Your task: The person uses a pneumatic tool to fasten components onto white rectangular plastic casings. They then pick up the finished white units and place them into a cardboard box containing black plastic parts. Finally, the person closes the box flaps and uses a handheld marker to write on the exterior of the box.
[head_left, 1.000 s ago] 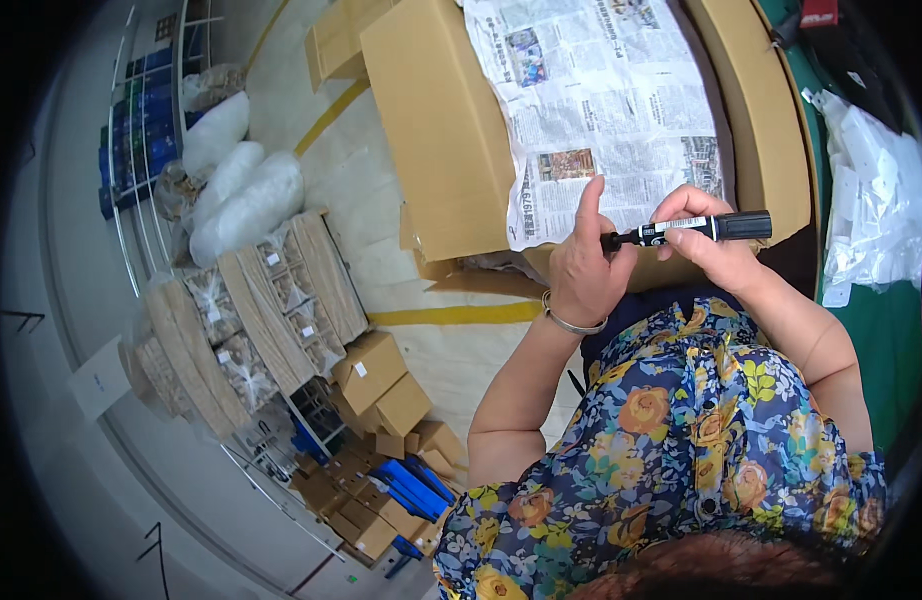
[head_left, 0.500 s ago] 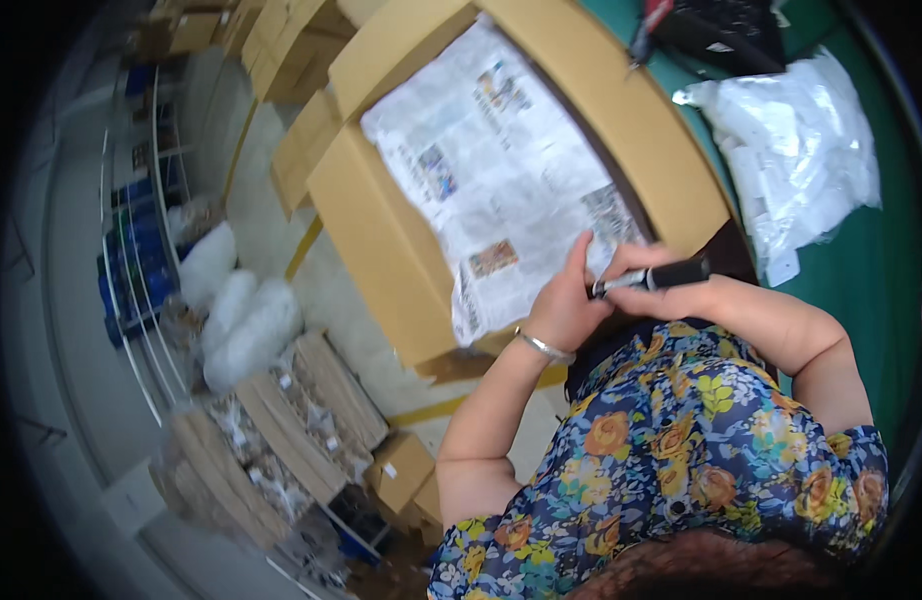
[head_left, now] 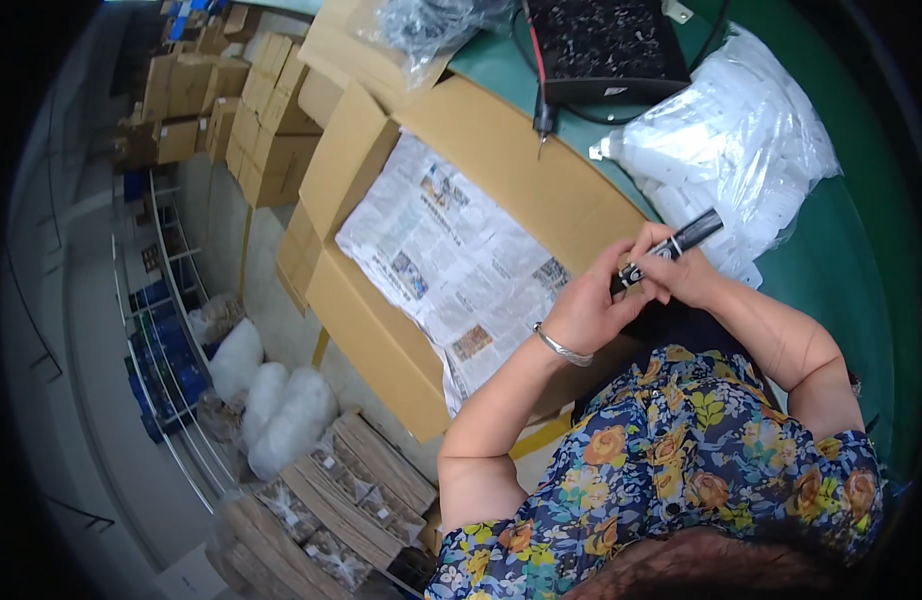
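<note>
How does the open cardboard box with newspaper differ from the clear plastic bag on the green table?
The cardboard box is brown, stiff and open, lined with newspaper; the plastic bag is clear, soft and crumpled, filled with white pieces. The box is larger and lies left of the hands; the bag lies right of them. Both rest by the green table.

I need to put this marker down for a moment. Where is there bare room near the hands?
Barest: the green table right of the marker, below the clear plastic bag. The newspaper covering the open carton is flat too. Crowded above: black device with cables.
</note>
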Tool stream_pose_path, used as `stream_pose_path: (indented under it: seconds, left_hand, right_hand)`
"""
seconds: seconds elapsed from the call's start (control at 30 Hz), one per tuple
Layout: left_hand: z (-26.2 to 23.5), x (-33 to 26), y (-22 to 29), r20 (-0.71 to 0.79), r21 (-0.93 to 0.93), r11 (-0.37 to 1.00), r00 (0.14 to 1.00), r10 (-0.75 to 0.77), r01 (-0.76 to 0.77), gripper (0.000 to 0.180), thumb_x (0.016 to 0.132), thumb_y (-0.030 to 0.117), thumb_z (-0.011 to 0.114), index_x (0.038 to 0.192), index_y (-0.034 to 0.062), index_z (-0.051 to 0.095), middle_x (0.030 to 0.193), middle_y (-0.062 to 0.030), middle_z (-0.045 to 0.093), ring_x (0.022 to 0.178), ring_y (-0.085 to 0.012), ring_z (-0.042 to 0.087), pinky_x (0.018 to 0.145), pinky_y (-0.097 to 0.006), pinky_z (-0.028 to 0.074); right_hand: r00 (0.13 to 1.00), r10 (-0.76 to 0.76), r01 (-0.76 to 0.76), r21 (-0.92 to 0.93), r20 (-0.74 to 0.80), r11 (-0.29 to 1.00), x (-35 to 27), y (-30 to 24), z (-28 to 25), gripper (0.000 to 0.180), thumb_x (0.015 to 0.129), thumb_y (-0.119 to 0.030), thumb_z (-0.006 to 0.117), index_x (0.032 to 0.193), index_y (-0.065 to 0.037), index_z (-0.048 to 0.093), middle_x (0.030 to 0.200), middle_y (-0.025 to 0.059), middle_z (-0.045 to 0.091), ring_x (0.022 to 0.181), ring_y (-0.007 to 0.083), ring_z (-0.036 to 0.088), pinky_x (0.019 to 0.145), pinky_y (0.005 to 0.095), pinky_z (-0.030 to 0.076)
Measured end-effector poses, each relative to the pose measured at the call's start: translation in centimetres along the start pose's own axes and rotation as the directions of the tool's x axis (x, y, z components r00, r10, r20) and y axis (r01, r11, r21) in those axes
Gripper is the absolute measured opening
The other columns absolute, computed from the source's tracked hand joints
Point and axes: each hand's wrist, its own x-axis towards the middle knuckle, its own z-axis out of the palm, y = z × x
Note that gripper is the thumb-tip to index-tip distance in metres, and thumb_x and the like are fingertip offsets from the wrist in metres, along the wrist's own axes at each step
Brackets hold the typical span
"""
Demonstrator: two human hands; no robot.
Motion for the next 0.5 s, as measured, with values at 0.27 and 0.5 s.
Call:
stream_pose_path:
  seconds: [0.27,0.5]
  left_hand:
    - [-7.3,3.7,3.9,-0.19,0.375,0.884,0.91,0.369,-0.28,0.027,0.086,0.015,0.052,0.11,0.0016,0.054,0.086,-0.017,0.06,0.078,-0.029,0.059,0.069,-0.034,0.046]
    - [-11.9,11.8,1.4,-0.401,0.865,0.482,0.766,0.502,0.137,0.01,0.072,0.018,0.06,0.078,0.0089,0.059,0.08,-0.0111,0.059,0.069,-0.0285,0.061,0.058,-0.04,0.05]
  right_hand:
    - [0.967,-0.19,0.24,0.37,-0.167,0.897,-0.2,-1.5,0.7,0.03,0.089,-0.033,0.05,0.102,-0.006,0.051,0.069,0.0003,0.053,0.055,0.0043,0.048,0.049,0.0164,0.036]
    - [0.972,-0.015,0.062,0.195,-0.233,0.979,-1.6,1.3,1.2,0.024,0.09,-0.027,0.049,0.1,-0.006,0.053,0.07,-0.0013,0.053,0.056,0.004,0.046,0.05,0.0165,0.036]
